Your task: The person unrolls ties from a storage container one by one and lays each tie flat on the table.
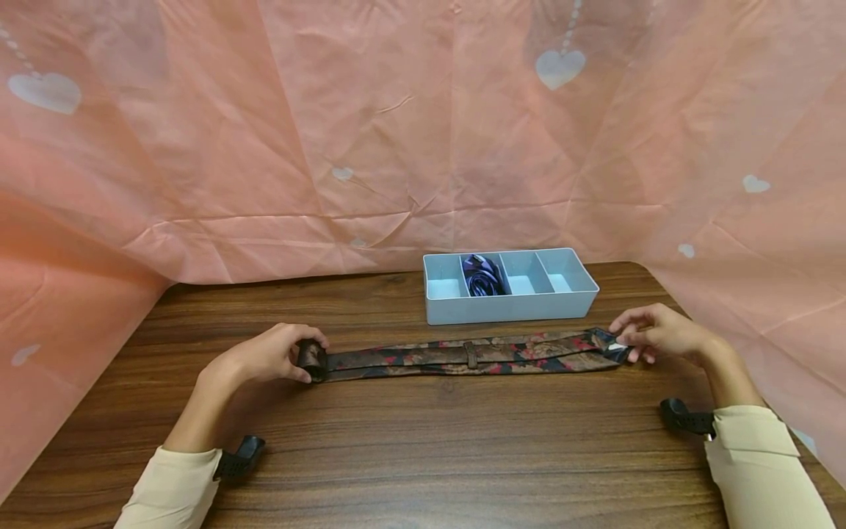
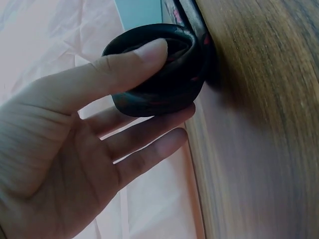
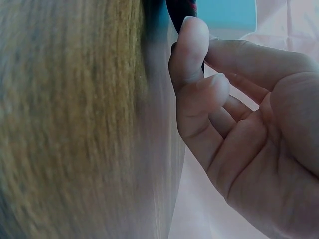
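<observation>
A dark necktie (image 1: 429,356) with red and brown floral patterning stretches across the table, its seam side and keeper loop facing up. At its left end a rolled-up part (image 2: 154,94) stands on edge, and my left hand (image 1: 274,354) grips that roll between thumb and fingers. The left wrist view shows the thumb lying over the face of the roll. Over at the wide right end, my right hand (image 1: 657,334) pinches the tie's tip with thumb and fingers. In the right wrist view only a small dark piece of the tie shows above the fingertips (image 3: 192,37).
Behind the tie stands a pale blue box (image 1: 512,308) with several compartments. A rolled purple-blue necktie (image 1: 485,278) sits in its second compartment from the left. A pink curtain (image 1: 396,147) with white hearts hangs around the wooden table (image 1: 449,455).
</observation>
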Demonstrator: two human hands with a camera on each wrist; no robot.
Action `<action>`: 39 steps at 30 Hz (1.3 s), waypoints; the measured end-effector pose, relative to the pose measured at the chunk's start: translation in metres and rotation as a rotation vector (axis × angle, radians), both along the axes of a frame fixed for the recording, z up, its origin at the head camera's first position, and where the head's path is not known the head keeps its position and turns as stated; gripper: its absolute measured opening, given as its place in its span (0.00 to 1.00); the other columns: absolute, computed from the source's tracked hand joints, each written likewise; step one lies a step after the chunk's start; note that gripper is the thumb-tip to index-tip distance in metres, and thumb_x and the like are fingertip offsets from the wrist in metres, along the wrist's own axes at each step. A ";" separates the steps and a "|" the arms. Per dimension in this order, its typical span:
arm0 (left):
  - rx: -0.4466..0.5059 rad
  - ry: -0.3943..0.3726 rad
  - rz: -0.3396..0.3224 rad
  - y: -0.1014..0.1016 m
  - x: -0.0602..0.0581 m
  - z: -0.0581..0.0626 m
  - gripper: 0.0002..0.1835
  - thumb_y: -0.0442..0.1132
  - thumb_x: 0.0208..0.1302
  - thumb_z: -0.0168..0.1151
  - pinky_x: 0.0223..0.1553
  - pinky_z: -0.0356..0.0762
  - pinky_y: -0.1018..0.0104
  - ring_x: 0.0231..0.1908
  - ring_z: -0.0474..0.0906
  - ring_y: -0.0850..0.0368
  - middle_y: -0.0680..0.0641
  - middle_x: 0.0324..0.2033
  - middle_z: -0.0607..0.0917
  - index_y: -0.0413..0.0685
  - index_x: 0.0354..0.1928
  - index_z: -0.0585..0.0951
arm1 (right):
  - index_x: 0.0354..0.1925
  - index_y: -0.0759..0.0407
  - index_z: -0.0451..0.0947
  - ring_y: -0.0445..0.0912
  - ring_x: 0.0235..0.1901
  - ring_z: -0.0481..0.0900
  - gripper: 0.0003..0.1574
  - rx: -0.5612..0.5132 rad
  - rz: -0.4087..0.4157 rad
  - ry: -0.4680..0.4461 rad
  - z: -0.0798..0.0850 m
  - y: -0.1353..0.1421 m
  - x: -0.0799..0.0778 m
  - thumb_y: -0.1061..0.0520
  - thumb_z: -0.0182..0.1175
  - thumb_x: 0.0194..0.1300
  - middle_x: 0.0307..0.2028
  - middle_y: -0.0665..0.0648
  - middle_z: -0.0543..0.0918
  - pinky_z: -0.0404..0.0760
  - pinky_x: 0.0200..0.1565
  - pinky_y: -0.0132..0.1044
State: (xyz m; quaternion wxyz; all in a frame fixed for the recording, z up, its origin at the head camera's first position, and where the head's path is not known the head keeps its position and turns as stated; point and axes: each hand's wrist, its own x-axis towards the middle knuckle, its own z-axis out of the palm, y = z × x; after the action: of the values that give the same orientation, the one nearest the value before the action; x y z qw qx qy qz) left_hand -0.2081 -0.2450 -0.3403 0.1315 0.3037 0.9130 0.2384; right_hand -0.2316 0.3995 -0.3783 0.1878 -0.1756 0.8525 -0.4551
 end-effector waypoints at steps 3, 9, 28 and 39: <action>0.005 0.014 -0.006 0.000 0.000 0.000 0.24 0.34 0.54 0.81 0.44 0.81 0.55 0.43 0.79 0.56 0.45 0.48 0.86 0.40 0.54 0.84 | 0.53 0.86 0.70 0.43 0.24 0.83 0.15 0.000 0.003 0.009 0.000 0.001 0.000 0.72 0.53 0.74 0.29 0.56 0.85 0.79 0.23 0.33; 0.005 0.025 0.011 0.000 -0.001 -0.001 0.23 0.41 0.57 0.80 0.48 0.79 0.58 0.45 0.79 0.57 0.49 0.45 0.86 0.41 0.52 0.85 | 0.53 0.87 0.70 0.44 0.24 0.83 0.15 -0.013 0.017 0.010 0.000 0.001 0.001 0.72 0.53 0.74 0.29 0.55 0.85 0.79 0.23 0.33; -0.017 0.028 0.015 0.001 -0.005 -0.007 0.20 0.43 0.62 0.77 0.45 0.79 0.61 0.42 0.79 0.60 0.50 0.42 0.86 0.38 0.50 0.84 | 0.53 0.87 0.70 0.43 0.24 0.84 0.16 0.003 0.005 0.002 0.002 -0.003 0.002 0.72 0.53 0.74 0.29 0.56 0.85 0.79 0.23 0.33; -0.006 0.078 -0.001 0.002 -0.005 -0.009 0.17 0.36 0.59 0.78 0.43 0.81 0.61 0.42 0.82 0.57 0.47 0.42 0.87 0.37 0.48 0.85 | 0.53 0.86 0.70 0.44 0.25 0.84 0.16 0.002 -0.003 0.000 0.002 -0.002 0.002 0.71 0.53 0.74 0.29 0.57 0.85 0.79 0.23 0.33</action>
State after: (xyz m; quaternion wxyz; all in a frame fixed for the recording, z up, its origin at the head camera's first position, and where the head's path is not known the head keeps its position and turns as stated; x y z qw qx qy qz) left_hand -0.2133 -0.2435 -0.3490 0.0966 0.3130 0.9180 0.2236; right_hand -0.2297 0.3972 -0.3767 0.1874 -0.1739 0.8533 -0.4545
